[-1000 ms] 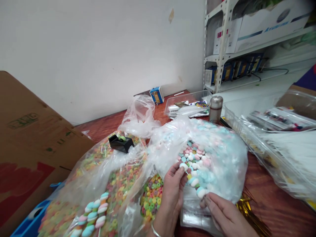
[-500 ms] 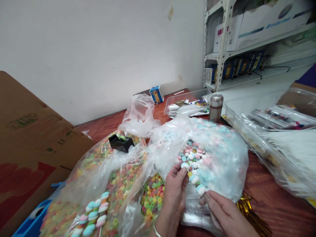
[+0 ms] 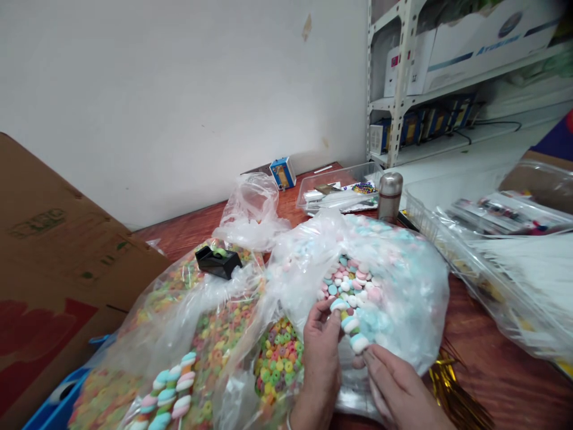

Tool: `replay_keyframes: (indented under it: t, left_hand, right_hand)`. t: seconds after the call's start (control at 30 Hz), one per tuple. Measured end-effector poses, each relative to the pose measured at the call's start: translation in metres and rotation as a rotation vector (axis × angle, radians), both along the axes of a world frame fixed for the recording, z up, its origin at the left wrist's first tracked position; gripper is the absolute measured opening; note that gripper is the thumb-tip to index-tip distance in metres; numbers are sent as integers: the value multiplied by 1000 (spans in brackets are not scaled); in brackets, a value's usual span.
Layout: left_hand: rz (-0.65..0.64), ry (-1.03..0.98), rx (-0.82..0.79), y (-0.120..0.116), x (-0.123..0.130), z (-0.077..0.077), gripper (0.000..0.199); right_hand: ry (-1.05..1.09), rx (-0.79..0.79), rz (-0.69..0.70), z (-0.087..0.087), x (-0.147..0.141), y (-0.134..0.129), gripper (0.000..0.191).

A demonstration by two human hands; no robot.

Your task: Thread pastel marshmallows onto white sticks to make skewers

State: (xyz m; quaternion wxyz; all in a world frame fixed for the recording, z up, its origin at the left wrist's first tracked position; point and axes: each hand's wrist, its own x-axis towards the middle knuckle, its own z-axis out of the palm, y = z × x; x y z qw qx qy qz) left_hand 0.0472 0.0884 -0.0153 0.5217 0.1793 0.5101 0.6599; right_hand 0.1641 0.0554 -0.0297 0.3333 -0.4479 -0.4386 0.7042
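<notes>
My left hand (image 3: 320, 358) and my right hand (image 3: 396, 388) meet over an open plastic bag of pastel pink, blue and white candy rings (image 3: 394, 286). Between them is a short stack of pastel candy rings (image 3: 350, 325), pinched at its top by my left fingers and at its bottom by my right. Any stick inside the stack is hidden. To the left lies a bag of multicoloured cereal rings (image 3: 219, 340), with a finished stick of twisted pastel candy (image 3: 170, 388) on it. A black tape dispenser (image 3: 217, 261) rests on that bag.
The reddish wooden table (image 3: 501, 370) holds a steel flask (image 3: 390, 197), a crumpled plastic bag (image 3: 250, 215), a plastic tray of packets (image 3: 340, 191) and gold tinsel (image 3: 447, 382). A cardboard box (image 3: 58, 263) stands left, a packed tray (image 3: 496, 251) right, a metal shelf (image 3: 398, 89) behind.
My left hand has shifted slightly right, closer to my right hand, and the candy stack looks shorter between them. The view has tilted slightly.
</notes>
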Motion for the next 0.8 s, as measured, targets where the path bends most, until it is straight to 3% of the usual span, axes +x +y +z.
replay_keyframes:
  t: [0.23,0.43,0.63,0.8]
  left_hand:
    - [-34,-190,48,-2,4,18,28]
    - [75,-248,-43,10,12,34,27]
    - [78,-309,4,3,21,32,34]
    - [59,-246,16,-9,21,26,41]
  right_hand:
    - [-153,222,24,4,-4,1,44]
    - [-381,470,196,-8,-2,0,35]
    - [-737,541,292,-12,-5,-2,33]
    - [-789,609,387,0,-7,7,30]
